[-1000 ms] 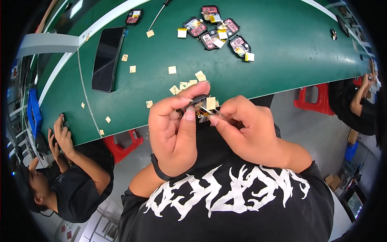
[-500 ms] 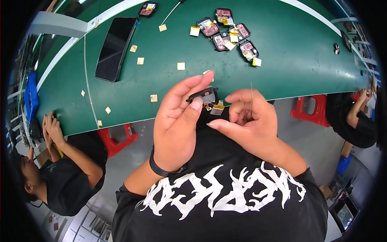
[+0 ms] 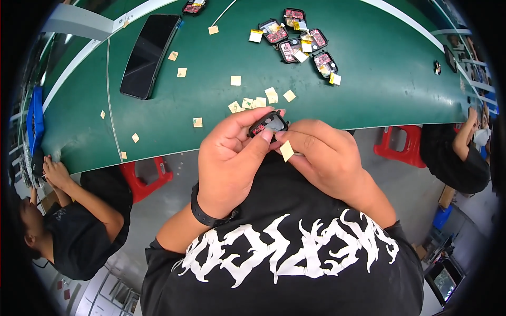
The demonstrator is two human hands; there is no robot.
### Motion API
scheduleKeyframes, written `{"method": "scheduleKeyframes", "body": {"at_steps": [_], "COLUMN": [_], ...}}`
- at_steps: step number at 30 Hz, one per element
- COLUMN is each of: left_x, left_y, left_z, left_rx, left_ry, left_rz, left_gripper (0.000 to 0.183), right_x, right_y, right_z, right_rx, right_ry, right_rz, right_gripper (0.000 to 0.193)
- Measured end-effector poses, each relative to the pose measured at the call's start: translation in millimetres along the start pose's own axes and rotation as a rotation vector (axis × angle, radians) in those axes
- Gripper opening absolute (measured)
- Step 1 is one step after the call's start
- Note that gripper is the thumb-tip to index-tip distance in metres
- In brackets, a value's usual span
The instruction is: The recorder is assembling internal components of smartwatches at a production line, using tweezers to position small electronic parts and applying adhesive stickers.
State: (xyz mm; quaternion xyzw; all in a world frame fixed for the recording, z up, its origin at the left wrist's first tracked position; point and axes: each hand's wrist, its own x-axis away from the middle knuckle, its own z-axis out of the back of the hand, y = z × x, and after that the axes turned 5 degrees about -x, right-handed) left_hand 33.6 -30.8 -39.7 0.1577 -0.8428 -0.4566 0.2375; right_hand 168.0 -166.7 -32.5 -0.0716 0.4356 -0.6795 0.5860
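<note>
A small black device housing (image 3: 269, 122) with a red circuit board inside rests in my left hand (image 3: 232, 150), its thumb pressing on the near edge. My right hand (image 3: 321, 150) is closed, with its fingertips up against the housing's right side. From between its thumb and index finger a pale yellow square sticker (image 3: 286, 151) sticks out. The fingertips hide the housing's lower corner, and the small battery wired to it cannot be seen. Just beyond my hands, several similar square stickers (image 3: 247, 103) lie on the green table (image 3: 369, 79).
Several open housings (image 3: 290, 50) with batteries lie in a cluster at the far middle. A black phone (image 3: 150, 57) is at the far left, near more scattered stickers (image 3: 197, 122). Red stools (image 3: 392, 147) stand by the table. Another person (image 3: 89, 210) sits at the left.
My right hand has moved left to meet the housing, and its fingers have closed there. The hanging battery is now hidden, and the sticker shows its flat side. My left hand still holds the housing.
</note>
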Motion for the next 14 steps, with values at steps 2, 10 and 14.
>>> {"method": "scheduleKeyframes", "body": {"at_steps": [2,10,14], "left_x": [3.4,6.1,6.4], "left_y": [2.7,1.5,-1.6], "left_z": [-0.8,-3.5,-4.0], "left_rx": [-0.059,-0.044,-0.069], "left_ry": [0.007,-0.011,-0.013], "left_rz": [0.010,0.028,0.025], "left_gripper": [0.030,0.026,0.028], "right_x": [-1.0,-2.4,5.0], "right_y": [-2.7,-7.6,-16.7], "right_z": [5.9,12.3,8.3], "right_rx": [0.070,-0.057,-0.554], "right_ry": [-0.070,0.050,0.040], "right_rz": [0.007,-0.172,-0.791], "right_gripper": [0.038,0.024,0.019]}}
